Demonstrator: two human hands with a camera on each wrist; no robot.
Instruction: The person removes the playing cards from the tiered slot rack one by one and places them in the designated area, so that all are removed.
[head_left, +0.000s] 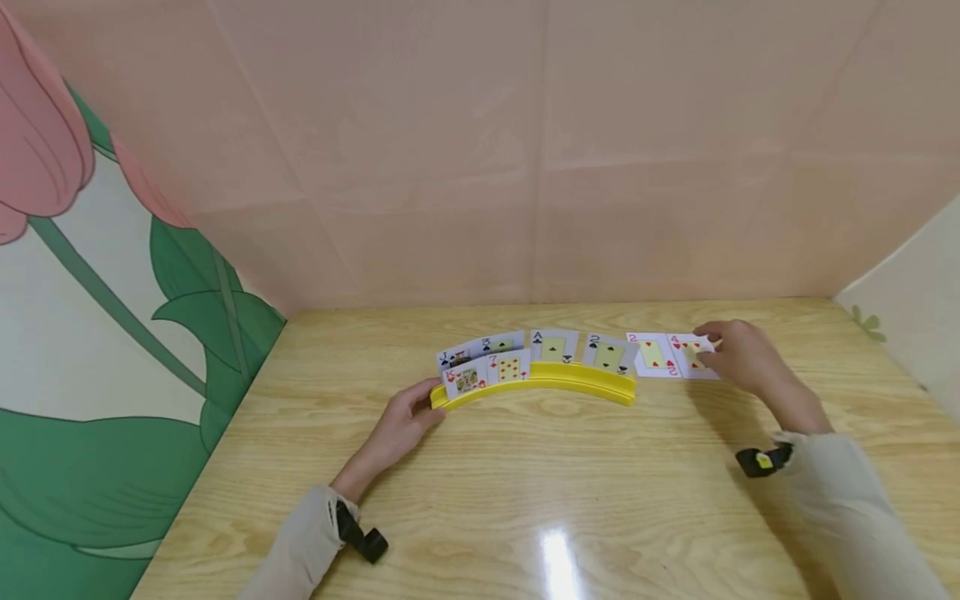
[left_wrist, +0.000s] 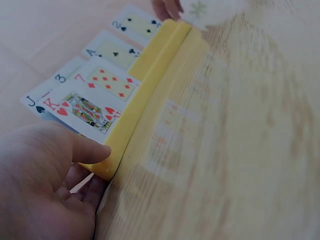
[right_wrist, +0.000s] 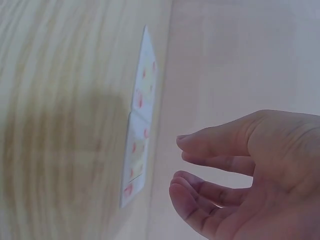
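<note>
- Mid-frame, the card holder (head_left: 543, 384) is set on the tabletop (head_left: 480, 492).
- At its left end, king (head_left: 467, 380) and seven (head_left: 510, 367) are slotted before jack (head_left: 453, 354) and three (head_left: 504, 342).
- Rightward, ace (head_left: 555, 346) and two of spades (head_left: 606, 353) are stood.
- Right of it, two of hearts (head_left: 650, 354) and four (head_left: 684, 358) are laid.

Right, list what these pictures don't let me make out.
Head: lower parts of the jack and three, hidden behind the king and seven.
Head: part of the four, covered by the right grip.
Right wrist: numbers on the four and red two, blurred and slanted.
Left wrist: most of the right grip, cut off by the top edge.
</note>
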